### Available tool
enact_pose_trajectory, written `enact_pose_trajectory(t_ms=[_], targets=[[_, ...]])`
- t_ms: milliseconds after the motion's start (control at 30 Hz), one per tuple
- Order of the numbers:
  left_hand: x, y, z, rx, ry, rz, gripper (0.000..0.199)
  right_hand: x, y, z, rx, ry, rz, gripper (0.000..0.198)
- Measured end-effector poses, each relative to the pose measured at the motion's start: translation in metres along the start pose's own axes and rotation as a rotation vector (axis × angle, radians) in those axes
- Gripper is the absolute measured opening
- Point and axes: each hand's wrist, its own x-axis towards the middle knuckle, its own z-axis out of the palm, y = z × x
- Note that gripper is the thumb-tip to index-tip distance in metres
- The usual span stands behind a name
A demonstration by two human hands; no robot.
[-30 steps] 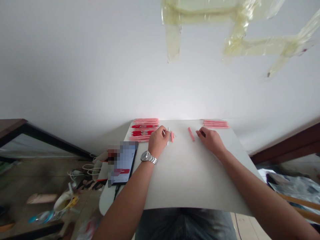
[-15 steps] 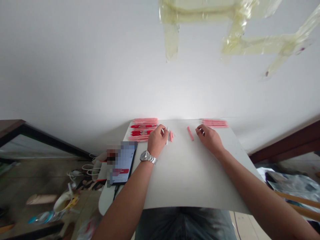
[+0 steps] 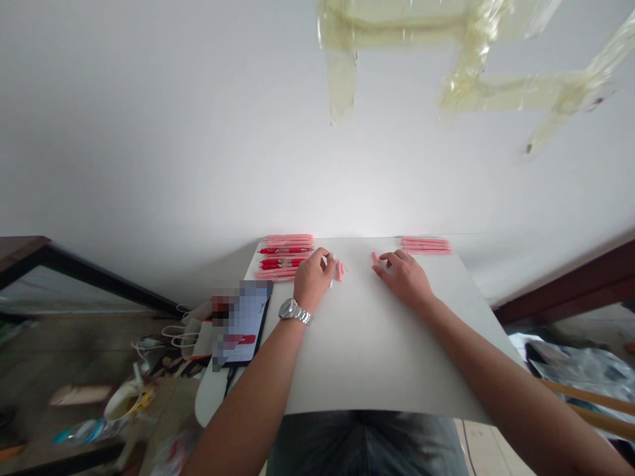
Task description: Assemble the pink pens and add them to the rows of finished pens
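My left hand [image 3: 313,274] is closed in a pinch on a thin white stick [image 3: 331,284], mostly hidden by the fingers. Just right of it, small pink pieces [image 3: 340,270] lie on the white table [image 3: 367,357]. My right hand [image 3: 404,277] is at a short pink tube, like a pen barrel [image 3: 374,256]; thumb and index finger stand apart on either side of it, and the thumb covers its lower part. Whether the fingertips touch the tube is hard to tell.
Pink pens [image 3: 289,240] lie in rows at the table's back left, with red pens [image 3: 282,263] among them. Another pink bundle [image 3: 426,245] is at the back right by the wall. A phone or tablet [image 3: 251,324] with a cable lies on the left edge.
My right hand has moved left from beside the pink tube to over it, with thumb and index finger around it. My left hand has stayed almost still with the white stick.
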Motion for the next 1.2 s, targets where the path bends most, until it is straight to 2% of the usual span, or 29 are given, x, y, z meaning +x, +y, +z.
enact_pose_trajectory(t_ms=[433,533,633,733,867,1067,1200], targets=[[-0.003,0.004,0.003,-0.021,-0.039,0.008,0.018,0.001,0.008,-0.003,0.055,-0.041,-0.050,0.023],[-0.004,0.006,0.004,-0.086,-0.076,0.064,0.017,0.001,0.009,-0.002,0.063,-0.035,-0.054,0.019],[-0.004,0.006,0.007,-0.142,-0.055,0.171,0.014,0.002,0.011,-0.001,0.070,-0.019,-0.071,0.014],[-0.005,0.005,0.009,-0.155,-0.020,0.269,0.013,0.002,0.011,-0.003,0.103,-0.012,-0.157,0.012],[-0.006,0.007,0.010,-0.165,-0.049,0.354,0.015,0.001,0.006,-0.009,0.159,-0.004,-0.264,0.015],[-0.008,0.009,0.011,-0.184,-0.150,0.414,0.018,-0.002,-0.005,-0.016,0.228,0.010,-0.348,0.013],[-0.008,0.010,0.011,-0.197,-0.180,0.419,0.013,-0.003,-0.007,-0.018,0.251,0.016,-0.379,0.012]])
